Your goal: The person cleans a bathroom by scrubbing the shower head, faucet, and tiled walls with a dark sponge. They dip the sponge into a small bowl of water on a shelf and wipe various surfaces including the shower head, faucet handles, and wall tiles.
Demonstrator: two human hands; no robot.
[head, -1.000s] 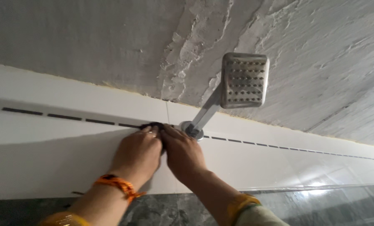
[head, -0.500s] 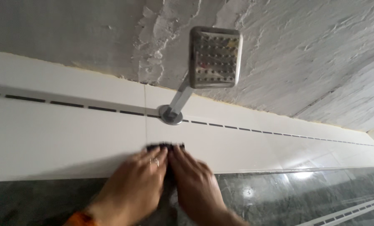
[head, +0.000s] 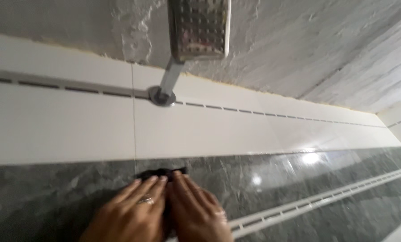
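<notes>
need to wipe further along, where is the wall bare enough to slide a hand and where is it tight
Bare: the dark tile right of the right hand, up to the white strip, and the white tile left of the shower arm. Tight: both hands, left hand included, press side by side on the dark cloth, and the shower head juts out above.

A shower head (head: 199,28) is hanging at the top, its arm (head: 170,76) running down to a round wall flange (head: 161,96). Below the flange, a wide wall tile band (head: 254,130) is stretching left and right. Further below the flange, two hands are lying flat on a lower tile band (head: 326,179), the left hand (head: 131,213) touching the right hand (head: 196,213). A cloth (head: 162,172) is peeking out just above the fingertips. A narrow trim strip (head: 326,197) is sitting right of the hands, well below the flange.
</notes>
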